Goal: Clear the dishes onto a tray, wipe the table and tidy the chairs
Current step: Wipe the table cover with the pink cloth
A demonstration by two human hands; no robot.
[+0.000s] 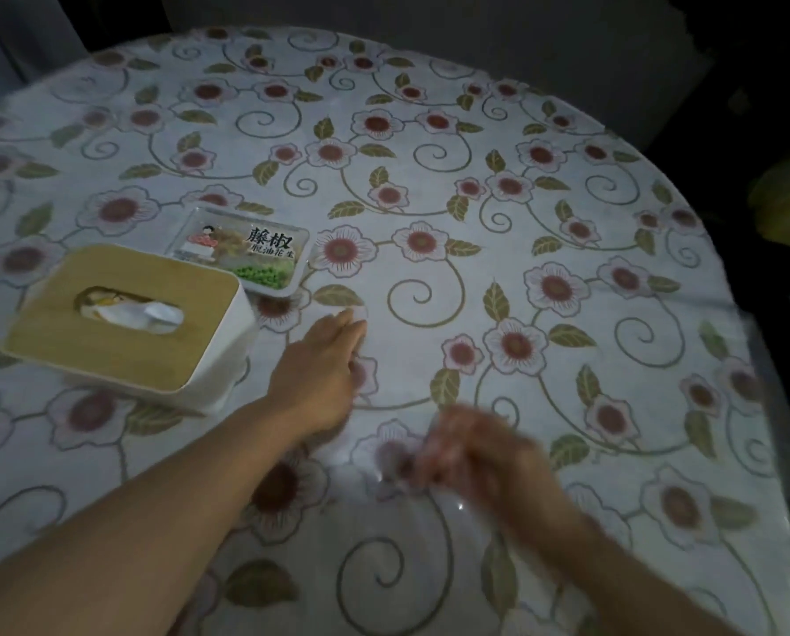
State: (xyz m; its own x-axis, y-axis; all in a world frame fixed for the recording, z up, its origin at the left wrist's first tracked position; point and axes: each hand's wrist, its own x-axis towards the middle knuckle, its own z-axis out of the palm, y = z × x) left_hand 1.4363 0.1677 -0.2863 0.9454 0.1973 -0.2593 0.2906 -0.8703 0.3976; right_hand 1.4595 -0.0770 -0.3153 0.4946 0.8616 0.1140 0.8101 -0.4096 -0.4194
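Resting flat on the floral-clothed desk (498, 185), the left hand (324, 369) lies with fingers straight, just right of the tissue box (127, 328) with its wooden lid. Behind that box sits a sealed snack tray (241, 250). The right hand (471, 456) is motion-blurred near the front edge; its grasp cannot be told.

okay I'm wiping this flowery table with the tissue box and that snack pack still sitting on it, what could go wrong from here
1. The left hand rests flat on the tablecloth right beside the tissue box; a sweep that way could shove the box toward the near edge.
2. The sealed snack pack lies just behind the box, so wiping around both would likely leave unwiped patches beneath them.
3. The right hand is motion-blurred; fast strokes might bunch the cloth.
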